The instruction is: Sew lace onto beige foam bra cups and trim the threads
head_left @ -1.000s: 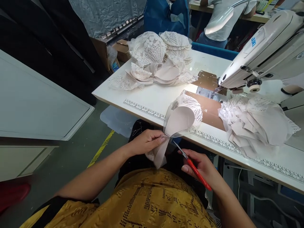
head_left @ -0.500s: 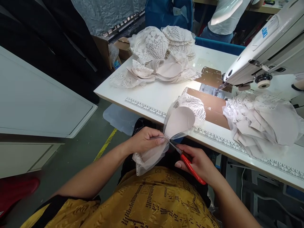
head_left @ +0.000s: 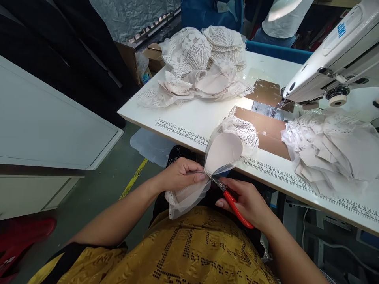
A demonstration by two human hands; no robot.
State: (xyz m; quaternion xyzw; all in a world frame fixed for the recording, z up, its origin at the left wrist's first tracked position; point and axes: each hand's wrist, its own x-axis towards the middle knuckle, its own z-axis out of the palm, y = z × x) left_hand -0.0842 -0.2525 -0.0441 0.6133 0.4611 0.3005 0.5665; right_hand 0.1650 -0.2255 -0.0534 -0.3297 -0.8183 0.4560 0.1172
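Note:
My left hand pinches a beige and lace fabric piece at the narrow join between two cup-shaped parts, below the table's front edge. One part rests on the edge, the other hangs into my lap. My right hand grips red-handled scissors, and the blades touch the fabric right beside my left fingertips.
A white sewing table carries a printed ruler along its front edge. A pile of lace cups lies at the far left, another pile at the right. A sewing machine stands at the back right. Another person works behind.
The scissor blades have moved up to the fabric join at my left fingers. The lower fabric part has unfolded and hangs lower. The view has shifted slightly.

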